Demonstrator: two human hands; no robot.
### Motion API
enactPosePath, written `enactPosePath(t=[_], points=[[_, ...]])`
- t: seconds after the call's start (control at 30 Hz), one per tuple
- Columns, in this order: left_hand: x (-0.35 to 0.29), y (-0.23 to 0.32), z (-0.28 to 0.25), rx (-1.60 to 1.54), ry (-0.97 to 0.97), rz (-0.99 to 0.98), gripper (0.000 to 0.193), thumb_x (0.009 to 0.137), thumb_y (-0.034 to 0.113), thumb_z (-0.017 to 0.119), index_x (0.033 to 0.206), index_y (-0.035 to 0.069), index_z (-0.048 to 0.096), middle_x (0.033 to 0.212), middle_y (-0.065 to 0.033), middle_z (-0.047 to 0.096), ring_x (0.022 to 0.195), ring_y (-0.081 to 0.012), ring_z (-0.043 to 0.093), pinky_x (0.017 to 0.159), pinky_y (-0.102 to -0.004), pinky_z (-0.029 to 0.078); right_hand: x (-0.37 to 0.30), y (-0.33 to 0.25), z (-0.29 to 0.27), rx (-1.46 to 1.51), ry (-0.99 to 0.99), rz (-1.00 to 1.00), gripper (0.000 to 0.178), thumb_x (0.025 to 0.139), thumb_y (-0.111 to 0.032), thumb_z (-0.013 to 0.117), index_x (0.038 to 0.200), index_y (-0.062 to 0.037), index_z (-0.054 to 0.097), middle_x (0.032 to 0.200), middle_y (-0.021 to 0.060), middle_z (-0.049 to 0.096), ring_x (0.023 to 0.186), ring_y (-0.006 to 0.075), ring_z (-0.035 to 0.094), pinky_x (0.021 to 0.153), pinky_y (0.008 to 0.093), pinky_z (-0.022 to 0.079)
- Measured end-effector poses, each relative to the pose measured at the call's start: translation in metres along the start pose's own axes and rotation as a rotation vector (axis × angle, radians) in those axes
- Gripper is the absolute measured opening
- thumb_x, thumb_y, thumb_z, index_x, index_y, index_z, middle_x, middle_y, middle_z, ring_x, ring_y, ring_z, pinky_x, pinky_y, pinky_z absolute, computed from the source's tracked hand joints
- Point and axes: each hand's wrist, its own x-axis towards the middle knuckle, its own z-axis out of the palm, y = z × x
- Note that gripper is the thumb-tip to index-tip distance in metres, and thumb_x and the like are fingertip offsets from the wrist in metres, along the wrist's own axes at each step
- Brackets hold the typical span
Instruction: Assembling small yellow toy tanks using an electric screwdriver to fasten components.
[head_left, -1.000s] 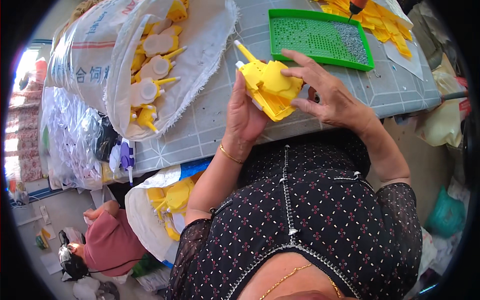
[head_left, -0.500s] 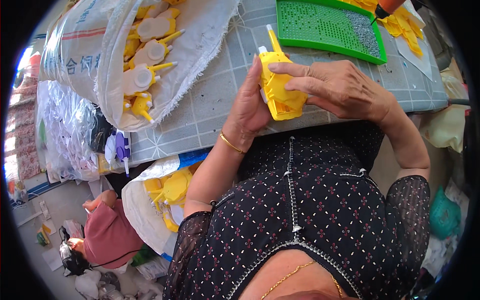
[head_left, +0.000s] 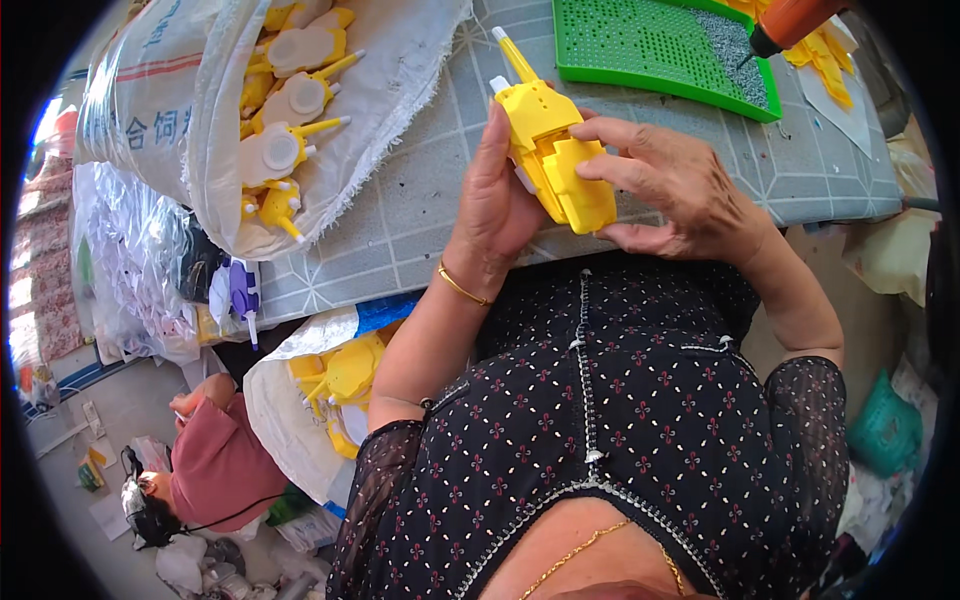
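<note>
My left hand (head_left: 498, 190) is closed round the side of a yellow plastic toy body (head_left: 532, 112) with a thin spout and a white knob at its far end. A recess shows in its upper face. My right hand (head_left: 675, 190) has its fingertips on a loose-looking yellow cover (head_left: 585, 180) lying tilted over the near half of the body, and its thumb is by the near end. Whether the cover is seated at any edge I cannot tell. Just beyond my hands lies the green tray (head_left: 655, 84) with many small screws (head_left: 738, 60).
An orange-and-black electric screwdriver (head_left: 795, 25) hangs over the tray. Flat yellow parts (head_left: 825, 75) lie behind it. At left, a white woven sack (head_left: 165, 120) holds several yellow toys (head_left: 280, 148). Another sack (head_left: 275, 400) stands below the table (head_left: 400, 190). A person (head_left: 220, 460) sits at lower left.
The yellow body has tilted and shifted slightly left. The cover now sits askew, baring a recess, and my right fingers have moved down over it with the thumb toward the near end.
</note>
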Motion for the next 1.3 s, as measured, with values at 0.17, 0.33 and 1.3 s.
enactPosePath(t=[0.17, 0.33, 1.3], points=[[-0.001, -0.003, 0.003, 0.078, 0.028, 0.015, 0.06, 0.107, 0.056, 0.045, 0.147, 0.011, 0.046, 0.138, -0.016, 0.06, 0.125, -0.0304, 0.061, 0.11, -0.0486, 0.048, -0.001, -0.001, 0.006, -0.042, 0.0, -0.009, 0.062, 0.074, -0.016, 0.083, 0.13, -0.009, 0.059, 0.142, 0.0162, 0.057, 0.111, 0.0351, 0.065, 0.09, 0.0439, 0.055], [-0.002, -0.005, 0.002, 0.104, 0.085, 0.035, 0.06, 0.107, 0.055, 0.046, 0.148, 0.011, 0.045, 0.137, -0.0143, 0.06, 0.124, -0.0304, 0.061, 0.109, -0.0487, 0.05, 0.0, -0.002, 0.006, -0.031, -0.003, -0.002, 0.063, 0.075, -0.014, 0.082, 0.133, -0.0087, 0.059, 0.141, 0.0159, 0.057, 0.11, 0.0344, 0.064, 0.091, 0.0442, 0.053], [-0.002, -0.004, 0.005, -0.044, 0.071, 0.021, 0.062, 0.108, 0.059, 0.038, 0.141, 0.008, 0.05, 0.13, -0.0196, 0.062, 0.12, -0.0307, 0.063, 0.102, -0.0455, 0.054, -0.007, 0.005, 0.023, -0.117, 0.068, -0.074, 0.054, 0.086, -0.018, 0.073, 0.137, -0.0138, 0.058, 0.149, 0.0119, 0.057, 0.127, 0.0307, 0.059, 0.105, 0.0443, 0.042]])
